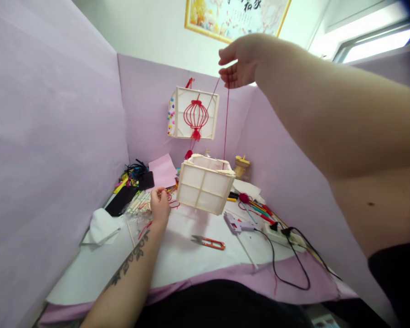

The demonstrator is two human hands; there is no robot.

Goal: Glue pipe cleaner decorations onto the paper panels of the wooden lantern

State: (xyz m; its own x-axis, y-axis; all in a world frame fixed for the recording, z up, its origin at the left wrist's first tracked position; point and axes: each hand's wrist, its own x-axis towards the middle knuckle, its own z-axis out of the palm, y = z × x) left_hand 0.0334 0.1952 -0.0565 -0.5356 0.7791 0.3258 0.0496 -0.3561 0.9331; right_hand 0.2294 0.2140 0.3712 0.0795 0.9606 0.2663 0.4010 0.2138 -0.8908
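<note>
My right hand (237, 61) is raised high and pinches a red string (226, 118). From that string a white square lantern frame (205, 183) hangs tilted just above the table. My left hand (159, 205) rests low on the table to the left of the lantern, fingers curled among sticks and red thread; whether it grips anything I cannot tell. A finished lantern with a red lantern drawing (194, 114) hangs on the back wall behind.
On the white table sheet (177, 255) lie orange snips (209, 242), a glue gun (237, 224) with black cord, a power strip (283, 233), coloured sticks, crumpled tissue (100, 227). Lilac partition walls (54, 136) enclose three sides.
</note>
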